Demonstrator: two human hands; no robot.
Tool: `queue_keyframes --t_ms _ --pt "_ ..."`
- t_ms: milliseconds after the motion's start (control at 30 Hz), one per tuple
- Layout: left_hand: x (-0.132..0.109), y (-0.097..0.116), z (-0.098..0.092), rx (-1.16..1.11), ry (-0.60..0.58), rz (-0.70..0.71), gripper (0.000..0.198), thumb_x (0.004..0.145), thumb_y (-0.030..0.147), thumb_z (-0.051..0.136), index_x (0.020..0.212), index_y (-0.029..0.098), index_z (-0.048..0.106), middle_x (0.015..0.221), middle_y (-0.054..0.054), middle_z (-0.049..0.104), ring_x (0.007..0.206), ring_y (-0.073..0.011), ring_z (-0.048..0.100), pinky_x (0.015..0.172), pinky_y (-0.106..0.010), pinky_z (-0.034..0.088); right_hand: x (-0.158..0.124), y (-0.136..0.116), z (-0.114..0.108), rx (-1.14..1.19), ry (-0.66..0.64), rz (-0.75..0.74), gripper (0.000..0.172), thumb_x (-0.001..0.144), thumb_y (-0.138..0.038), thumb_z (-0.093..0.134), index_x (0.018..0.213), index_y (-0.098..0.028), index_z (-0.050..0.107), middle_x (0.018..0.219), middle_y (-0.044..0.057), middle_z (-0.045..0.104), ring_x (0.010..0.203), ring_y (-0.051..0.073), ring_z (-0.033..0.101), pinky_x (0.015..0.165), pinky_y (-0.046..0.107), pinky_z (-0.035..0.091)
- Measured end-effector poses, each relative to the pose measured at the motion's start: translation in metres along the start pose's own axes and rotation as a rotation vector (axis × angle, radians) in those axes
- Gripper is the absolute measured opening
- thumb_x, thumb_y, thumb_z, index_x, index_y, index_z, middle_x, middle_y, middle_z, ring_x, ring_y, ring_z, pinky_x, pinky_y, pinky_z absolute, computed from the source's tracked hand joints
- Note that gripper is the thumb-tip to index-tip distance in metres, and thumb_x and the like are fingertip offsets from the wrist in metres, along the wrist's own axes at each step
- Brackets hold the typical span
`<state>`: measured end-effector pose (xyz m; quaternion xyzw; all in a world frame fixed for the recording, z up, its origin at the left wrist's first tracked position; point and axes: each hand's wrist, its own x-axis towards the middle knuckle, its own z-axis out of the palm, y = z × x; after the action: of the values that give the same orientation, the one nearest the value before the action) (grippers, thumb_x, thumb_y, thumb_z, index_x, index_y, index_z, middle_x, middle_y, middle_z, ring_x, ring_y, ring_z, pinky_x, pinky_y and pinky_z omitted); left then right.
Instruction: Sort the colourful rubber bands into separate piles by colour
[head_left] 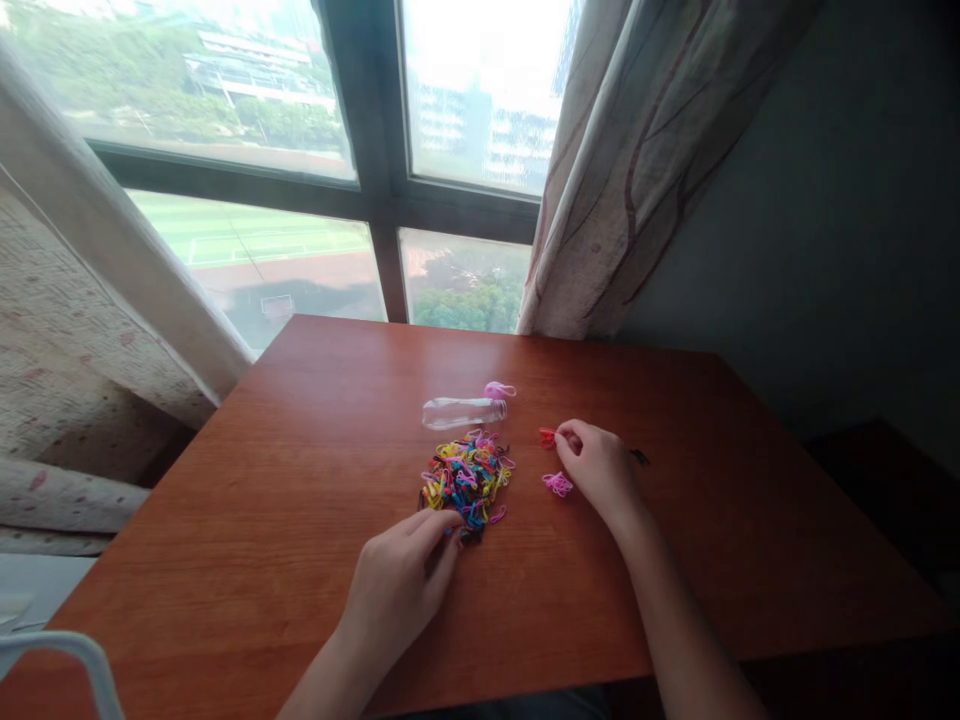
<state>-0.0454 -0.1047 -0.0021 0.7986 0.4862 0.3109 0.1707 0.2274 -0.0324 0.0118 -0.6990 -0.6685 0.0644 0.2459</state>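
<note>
While you sit at the reddish-brown wooden table [300, 480], most of the work seems to lie unsorted before you. The loose heap of small rubber bands in many colours [466, 477] is near the middle of the table and is large, so I judge that only a little is done. Just behind it the clear plastic bottle [461, 412] lies on its side, and it looks empty.

Your left hand [401, 585] rests with the fingers stretched onto the near edge of the heap. If it pinches a band, I cannot tell.

Your right hand [600, 468] has thumb and forefinger drawn together, touching the small group of red bands [547, 437]. The small group of pink bands [557, 484] lies just beside that hand, apart from the heap. The pink cap [498, 389] lies off the bottle, near its mouth.
</note>
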Motion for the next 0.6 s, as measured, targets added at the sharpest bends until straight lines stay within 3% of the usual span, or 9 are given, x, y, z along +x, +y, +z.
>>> queue_keyframes --t_ms 167,367,600 --pt "-0.001 -0.002 0.0 -0.012 0.027 -0.019 0.015 0.091 0.02 0.052 0.097 0.024 0.065 0.086 0.0 0.074 0.073 -0.0159 0.071 0.062 -0.023 0.051 -0.034 -0.015 0.001 0.137 0.055 -0.046 0.014 0.089 -0.024 0.055 0.083 -0.021 0.068 0.072 0.0 0.067 0.063 0.015 0.06 0.061 0.025 0.038" --pt "0.0 0.0 0.0 0.002 -0.033 -0.004 0.017 0.092 0.021 0.051 0.096 0.024 0.067 0.089 0.0 0.075 0.075 -0.0166 0.071 0.065 -0.024 0.052 -0.087 -0.049 0.02 0.276 -0.103 -0.109 0.013 0.09 -0.017 0.054 0.085 -0.022 0.066 0.073 0.0 0.066 0.066 0.016 0.059 0.063 0.024 0.039" --pt "0.0 0.0 0.0 0.009 -0.048 0.007 0.017 0.092 0.021 0.051 0.098 0.024 0.067 0.091 -0.001 0.075 0.075 -0.0166 0.071 0.066 -0.025 0.052 -0.106 -0.064 0.029 0.299 -0.119 -0.123 0.013 0.089 -0.014 0.055 0.086 -0.022 0.065 0.075 0.0 0.066 0.07 0.016 0.06 0.066 0.026 0.037"
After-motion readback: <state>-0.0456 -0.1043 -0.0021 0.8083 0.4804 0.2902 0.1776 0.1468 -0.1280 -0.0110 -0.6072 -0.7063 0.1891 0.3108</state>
